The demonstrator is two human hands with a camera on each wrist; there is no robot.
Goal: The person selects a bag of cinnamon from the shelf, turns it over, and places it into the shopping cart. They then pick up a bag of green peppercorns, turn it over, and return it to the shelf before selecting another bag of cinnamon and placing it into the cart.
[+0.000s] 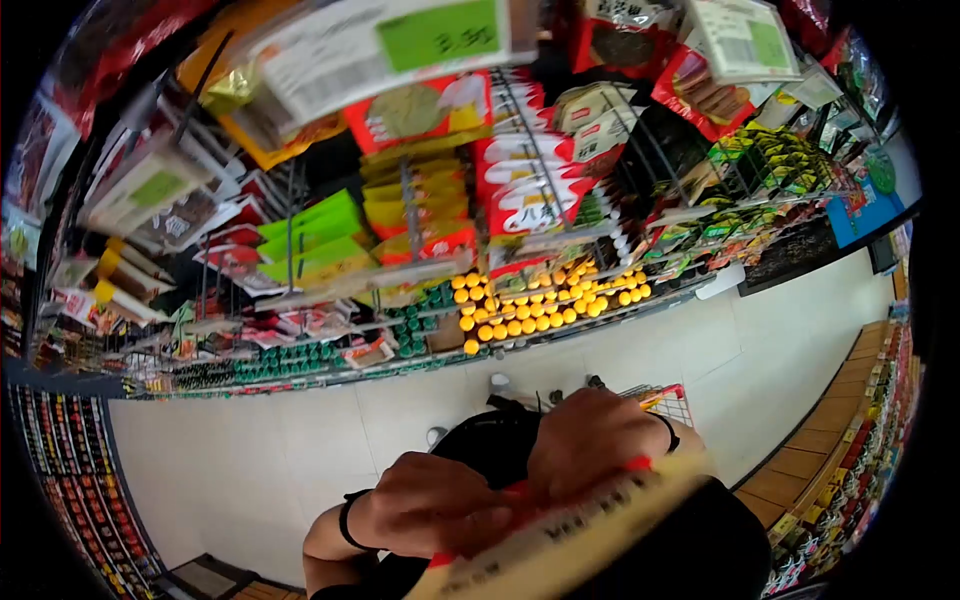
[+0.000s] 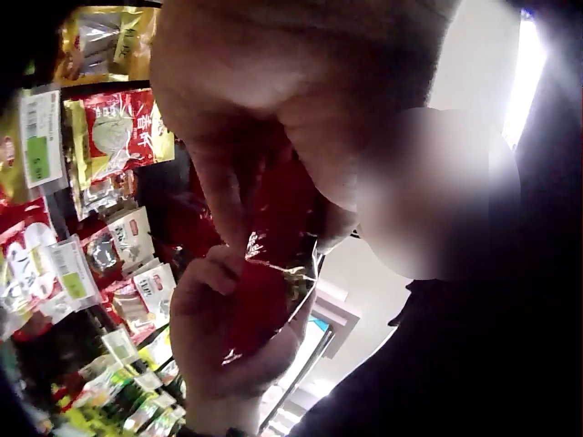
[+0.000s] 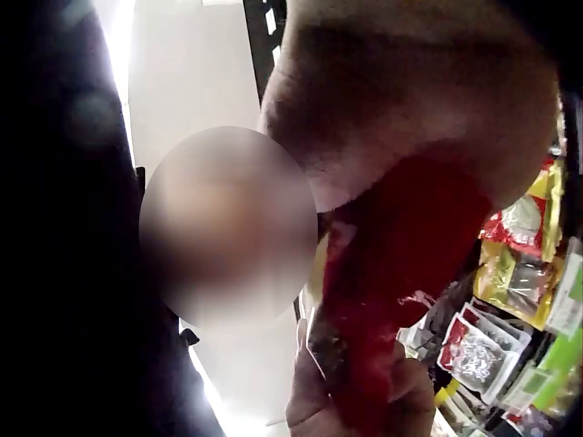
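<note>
Close together before the person's dark-clothed body, both hands hold one red-and-cream packet (image 1: 575, 535). The left hand (image 1: 430, 505) grips its red edge with bent fingers, thumb against the front; the right hand (image 1: 592, 440) pinches the same edge farther along. Contents are hard to make out: both wrist views show a mottled patch at the packet's side, perhaps the filling seen through clear film, and the printing is blurred.

Past the right hand, near the floor, a red-trimmed wire basket or cart (image 1: 672, 402) shows partly; its inside cannot be made out.

Facing the person, a wire rack (image 1: 408, 200) is split by thin dividers into compartments, each bearing upright packets filed front to back: bright green packets (image 1: 318, 235) in one, yellow-and-red packets (image 1: 440, 190) just beside them, then red-and-white packets (image 1: 525, 190). Price tags (image 1: 440, 40) hang along the rack's edges. Below stand tightly grouped orange-yellow caps (image 1: 540, 322), with green caps (image 1: 290, 360) to their left. Pale floor tiles (image 1: 250, 450) lie beneath.
</note>
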